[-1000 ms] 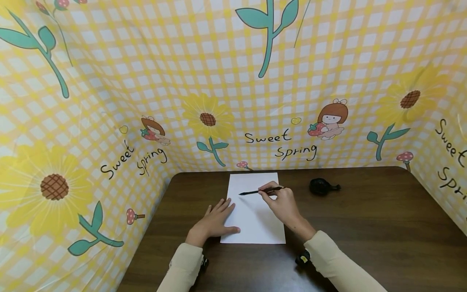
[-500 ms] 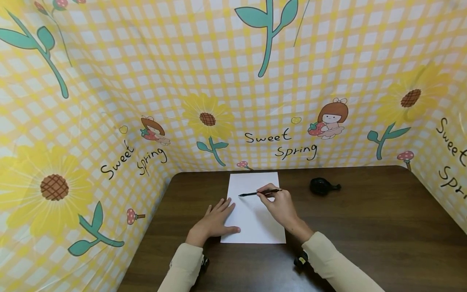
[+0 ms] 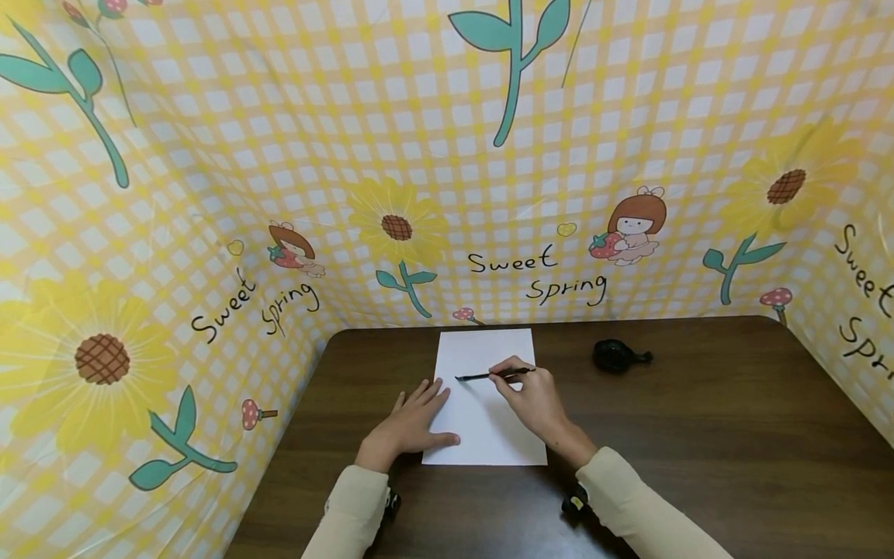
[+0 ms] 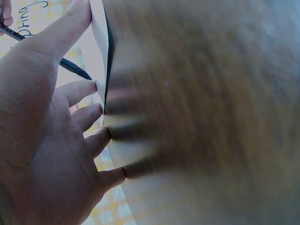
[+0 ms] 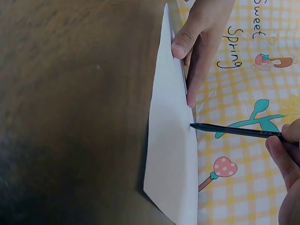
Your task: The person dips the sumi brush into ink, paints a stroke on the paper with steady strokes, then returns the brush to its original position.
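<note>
A sheet of white paper (image 3: 489, 435) lies on the dark wooden table. My left hand (image 3: 412, 425) is spread over the sheet's left edge, fingers apart and thumb on the paper. In the left wrist view, the fingertips of the left hand (image 4: 61, 136) rest at the paper's edge. My right hand (image 3: 538, 396) pinches a slim black brush (image 3: 478, 376) between thumb and fingers, its shaft slanting leftward. In the right wrist view, the dark tapered tip of the brush (image 5: 225, 129) meets the sheet, not far from the left hand's fingers.
A black, round-bodied thing with a narrow neck (image 3: 615, 356) lies on the table to the right of the paper. A yellow checked cloth (image 3: 489, 194) with flowers and lettering walls in the back and sides of the table (image 3: 698, 435).
The right hand and the brush have shifted slightly left and towards the person, and the brush tip has moved a little down the sheet. The left hand has stayed in place.
</note>
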`<state>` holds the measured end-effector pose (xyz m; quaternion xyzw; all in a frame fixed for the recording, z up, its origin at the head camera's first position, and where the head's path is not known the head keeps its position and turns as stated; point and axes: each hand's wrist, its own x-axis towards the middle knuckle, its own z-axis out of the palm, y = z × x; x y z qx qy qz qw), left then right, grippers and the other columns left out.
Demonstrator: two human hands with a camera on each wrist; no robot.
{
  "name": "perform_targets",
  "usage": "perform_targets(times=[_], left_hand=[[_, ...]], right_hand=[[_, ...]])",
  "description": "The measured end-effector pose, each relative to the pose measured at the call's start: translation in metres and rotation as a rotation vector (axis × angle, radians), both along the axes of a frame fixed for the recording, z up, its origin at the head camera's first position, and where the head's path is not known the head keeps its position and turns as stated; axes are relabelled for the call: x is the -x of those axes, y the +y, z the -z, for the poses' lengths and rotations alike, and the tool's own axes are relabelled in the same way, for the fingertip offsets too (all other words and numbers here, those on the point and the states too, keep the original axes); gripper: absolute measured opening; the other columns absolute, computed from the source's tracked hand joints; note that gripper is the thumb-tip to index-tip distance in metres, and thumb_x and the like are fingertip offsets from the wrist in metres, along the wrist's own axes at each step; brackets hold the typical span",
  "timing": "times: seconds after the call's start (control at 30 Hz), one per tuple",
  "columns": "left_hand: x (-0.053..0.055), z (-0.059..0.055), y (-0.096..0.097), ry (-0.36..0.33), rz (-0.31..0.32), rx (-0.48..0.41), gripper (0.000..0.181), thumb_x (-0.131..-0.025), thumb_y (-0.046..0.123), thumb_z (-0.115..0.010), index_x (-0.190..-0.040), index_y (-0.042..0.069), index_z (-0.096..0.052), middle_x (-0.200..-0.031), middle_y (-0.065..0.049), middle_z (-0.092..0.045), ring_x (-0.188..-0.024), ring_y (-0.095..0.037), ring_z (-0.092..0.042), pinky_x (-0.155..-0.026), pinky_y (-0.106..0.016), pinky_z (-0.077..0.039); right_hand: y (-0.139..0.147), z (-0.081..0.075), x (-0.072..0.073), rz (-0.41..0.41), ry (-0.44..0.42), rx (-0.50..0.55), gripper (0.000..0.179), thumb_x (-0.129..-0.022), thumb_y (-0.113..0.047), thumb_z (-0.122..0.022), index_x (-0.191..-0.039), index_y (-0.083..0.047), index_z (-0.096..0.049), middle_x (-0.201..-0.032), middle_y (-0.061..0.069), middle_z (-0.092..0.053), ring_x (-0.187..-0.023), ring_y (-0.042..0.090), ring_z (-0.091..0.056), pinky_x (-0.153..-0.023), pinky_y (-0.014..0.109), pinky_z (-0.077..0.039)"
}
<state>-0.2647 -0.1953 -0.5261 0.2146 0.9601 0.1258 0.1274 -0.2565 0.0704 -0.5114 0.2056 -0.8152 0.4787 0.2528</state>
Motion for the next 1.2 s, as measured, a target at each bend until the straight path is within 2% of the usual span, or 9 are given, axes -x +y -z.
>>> perform_targets(times=[0.37, 0.67, 0.77, 0.93, 1.07, 1.2], left_hand=[[0.0003, -0.0009, 0.0004, 0.001, 0.006, 0.005, 0.099, -0.093, 0.070, -0.070, -0.169, 0.017, -0.034, -0.179, -0.007, -0.022, -0.166, -0.038, -0.017, -0.128, -0.072, -0.015], [-0.0008, -0.0020, 0.0009, 0.001, 0.003, 0.002, 0.099, -0.093, 0.069, -0.070, -0.169, 0.016, -0.034, -0.179, -0.009, -0.022, -0.166, -0.039, -0.017, -0.128, -0.073, -0.015], [-0.0009, -0.0013, 0.0007, 0.005, 0.003, 0.002, 0.099, -0.093, 0.068, -0.071, -0.169, 0.016, -0.034, -0.179, -0.009, -0.022, -0.166, -0.039, -0.017, -0.128, -0.073, -0.015], [-0.0007, 0.0002, 0.0005, 0.006, 0.003, 0.004, 0.099, -0.093, 0.069, -0.071, -0.169, 0.016, -0.034, -0.179, -0.009, -0.022, -0.166, -0.039, -0.017, -0.128, -0.073, -0.015], [0.0004, 0.0010, -0.0004, 0.006, 0.003, 0.006, 0.099, -0.093, 0.070, -0.069, -0.169, 0.017, -0.034, -0.179, -0.008, -0.022, -0.166, -0.039, -0.017, -0.128, -0.072, -0.015], [0.0008, 0.0002, -0.0002, 0.010, 0.006, 0.005, 0.099, -0.093, 0.070, -0.069, -0.169, 0.018, -0.034, -0.179, -0.008, -0.022, -0.166, -0.039, -0.017, -0.128, -0.072, -0.016]], right_hand=[[-0.0020, 0.0001, -0.0033, 0.006, -0.015, 0.000, 0.008, -0.094, -0.004, -0.081, -0.097, -0.011, -0.078, -0.092, 0.003, -0.080, -0.086, 0.015, -0.080, -0.072, 0.043, -0.066], [-0.0027, 0.0002, -0.0059, 0.018, -0.021, -0.021, 0.011, -0.093, -0.002, -0.081, -0.095, -0.013, -0.078, -0.089, -0.003, -0.079, -0.085, 0.012, -0.079, -0.071, 0.036, -0.065], [-0.0031, 0.0013, -0.0071, 0.008, -0.031, -0.023, 0.010, -0.093, -0.002, -0.081, -0.095, -0.012, -0.078, -0.091, 0.000, -0.079, -0.086, 0.012, -0.079, -0.070, 0.034, -0.065], [-0.0037, 0.0033, -0.0078, -0.022, -0.030, -0.042, 0.010, -0.094, -0.001, -0.079, -0.096, -0.010, -0.078, -0.094, 0.004, -0.080, -0.088, 0.014, -0.079, -0.071, 0.037, -0.066], [-0.0045, 0.0022, -0.0079, -0.028, -0.006, -0.054, 0.009, -0.093, 0.000, -0.079, -0.096, -0.008, -0.078, -0.094, 0.004, -0.080, -0.088, 0.014, -0.079, -0.069, 0.031, -0.064], [-0.0042, 0.0014, -0.0084, -0.025, 0.008, -0.043, 0.008, -0.093, 0.000, -0.080, -0.095, -0.007, -0.078, -0.092, 0.004, -0.079, -0.086, 0.013, -0.079, -0.068, 0.030, -0.064]])
